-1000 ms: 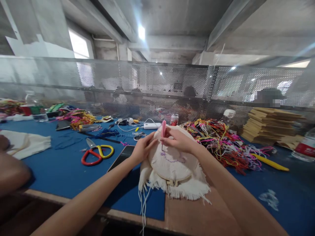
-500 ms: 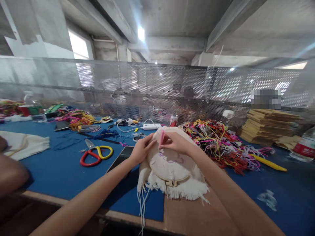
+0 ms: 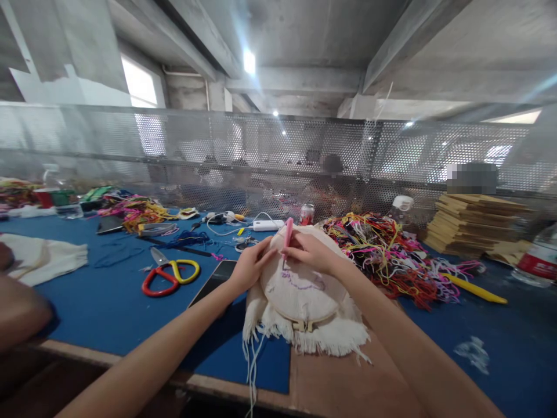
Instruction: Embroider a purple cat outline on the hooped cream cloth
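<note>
Blue felt covers the worktop (image 3: 87,302), and at its far left lies a folded cream cloth (image 3: 47,258) beside another person's arm (image 3: 20,310). Further in, red-and-yellow scissors (image 3: 170,274) lie flat, with a dark phone (image 3: 213,278) just to their right, partly under the person's left forearm.

At the middle, the left hand (image 3: 248,268) grips the upper left rim of an embroidery hoop (image 3: 300,290), its fingers curled around the edge to keep the frame tilted up towards the camera. A cream fabric (image 3: 322,339) is stretched in the hoop, its fringed edge spilling onto the worktop below, and a short line of purple stitching (image 3: 302,283) runs across the middle of it.

The right hand (image 3: 311,254) pinches a pink punch needle (image 3: 288,232), held nearly upright, with its tip on the fabric just above the left end of the stitching. Stitching looks to be mid-row: the outline is only partly laid. The next move would seem to call for a small shift of the tip along the line, with the hoop held steady so the cloth stays taut.

To the right, a tangled heap of coloured yarn (image 3: 387,249) lies close behind the hoop, then a yellow tool (image 3: 476,288), a stack of cardboard (image 3: 476,223) and a water bottle (image 3: 537,258) at the edge.
</note>
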`<state>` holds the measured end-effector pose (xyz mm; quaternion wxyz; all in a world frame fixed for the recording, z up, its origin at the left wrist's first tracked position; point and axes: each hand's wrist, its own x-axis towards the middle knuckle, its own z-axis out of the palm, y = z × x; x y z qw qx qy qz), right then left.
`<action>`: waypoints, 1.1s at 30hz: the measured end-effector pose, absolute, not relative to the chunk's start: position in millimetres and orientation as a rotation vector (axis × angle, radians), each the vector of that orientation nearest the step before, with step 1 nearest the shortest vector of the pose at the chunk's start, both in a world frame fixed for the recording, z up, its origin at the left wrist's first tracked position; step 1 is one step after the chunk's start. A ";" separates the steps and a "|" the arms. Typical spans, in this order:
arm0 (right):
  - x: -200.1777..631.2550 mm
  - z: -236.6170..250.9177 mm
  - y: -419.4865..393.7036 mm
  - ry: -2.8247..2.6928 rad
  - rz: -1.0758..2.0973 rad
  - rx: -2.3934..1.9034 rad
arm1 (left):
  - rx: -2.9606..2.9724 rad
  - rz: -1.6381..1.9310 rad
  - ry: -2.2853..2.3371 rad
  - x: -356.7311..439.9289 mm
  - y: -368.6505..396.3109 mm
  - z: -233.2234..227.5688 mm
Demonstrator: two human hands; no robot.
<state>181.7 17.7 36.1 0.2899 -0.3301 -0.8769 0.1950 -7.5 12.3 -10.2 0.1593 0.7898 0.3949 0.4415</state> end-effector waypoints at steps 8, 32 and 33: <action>183.9 29.5 22.5 -2.181 0.841 -0.804 | 2.240 1.252 1.200 -8.6 13.3 -12.0; 186.4 34.5 21.0 -2.251 0.676 -0.945 | 2.248 1.233 1.182 -7.5 10.3 -8.4; 186.9 34.3 21.3 -2.242 0.687 -0.947 | 2.245 1.231 1.185 -7.6 10.6 -8.6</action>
